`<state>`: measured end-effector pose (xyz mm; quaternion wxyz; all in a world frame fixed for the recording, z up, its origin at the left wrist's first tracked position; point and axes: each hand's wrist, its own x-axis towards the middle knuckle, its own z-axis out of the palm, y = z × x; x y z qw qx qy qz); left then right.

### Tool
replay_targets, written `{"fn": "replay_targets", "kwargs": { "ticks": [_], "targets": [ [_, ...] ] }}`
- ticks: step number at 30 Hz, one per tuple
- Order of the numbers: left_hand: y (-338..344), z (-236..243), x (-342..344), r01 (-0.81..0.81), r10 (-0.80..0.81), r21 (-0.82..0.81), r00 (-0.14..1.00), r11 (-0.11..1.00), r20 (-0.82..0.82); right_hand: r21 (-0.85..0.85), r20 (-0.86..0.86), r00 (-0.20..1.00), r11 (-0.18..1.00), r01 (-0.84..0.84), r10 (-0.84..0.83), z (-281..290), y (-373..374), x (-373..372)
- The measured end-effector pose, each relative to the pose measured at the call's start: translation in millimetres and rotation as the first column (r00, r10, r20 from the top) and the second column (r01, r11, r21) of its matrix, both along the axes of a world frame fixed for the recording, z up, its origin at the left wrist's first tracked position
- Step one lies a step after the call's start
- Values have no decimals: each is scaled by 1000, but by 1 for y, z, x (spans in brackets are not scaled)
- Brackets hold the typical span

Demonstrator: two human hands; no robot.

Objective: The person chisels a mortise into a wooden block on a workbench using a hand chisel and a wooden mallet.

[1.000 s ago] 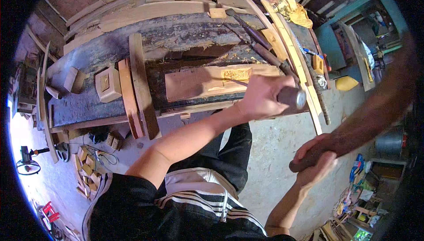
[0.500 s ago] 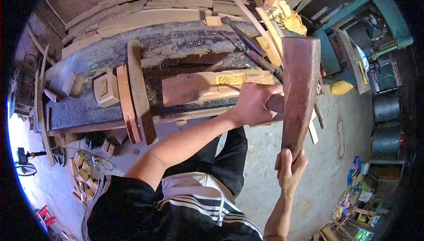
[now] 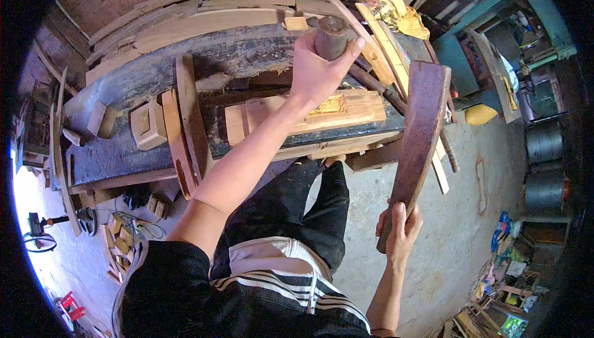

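Note:
My left hand (image 3: 312, 78) is wrapped round a chisel, whose thick round handle end (image 3: 331, 39) points up toward me. Its blade is hidden below my hand. Beneath and beyond my left forearm lies a pale wooden block (image 3: 365, 114) on the dark bench, with a rough yellowish cut patch (image 3: 331, 104) in its top face. My right hand (image 3: 402, 229) grips the narrow end of a long, heavy wooden mallet (image 3: 424, 118), a club-like dark brown piece. It is held up off the bench's right end, its broad end away from me.
Two wooden strips (image 3: 193, 109) lie across the bench (image 3: 117, 158), with a square wooden block (image 3: 148, 125) to their left. Long boards (image 3: 210, 26) line the brick wall. Tools (image 3: 377, 87) and a yellow bag (image 3: 399, 13) are at the right end. Wood offcuts (image 3: 120, 245) sit on the floor.
My left hand has lifted the chisel off the cut patch and moved it left and farther away, tilting its handle end up toward me. The mallet has shifted only slightly.

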<state>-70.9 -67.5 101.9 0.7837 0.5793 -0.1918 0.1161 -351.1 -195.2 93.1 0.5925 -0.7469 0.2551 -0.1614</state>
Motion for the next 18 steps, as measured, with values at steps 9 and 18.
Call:
{"fn": "replay_targets", "kwargs": {
  "ticks": [9,18],
  "targets": [
    [-8,-14,-1,8,-5,67,999,998,-43,-22,-25,999,1000,-20,20,3,-2,6],
    [-42,-17,-45,138,-153,136,983,981,105,-112,472,879,993,-21,72,66,-12,38]
  ]
}}
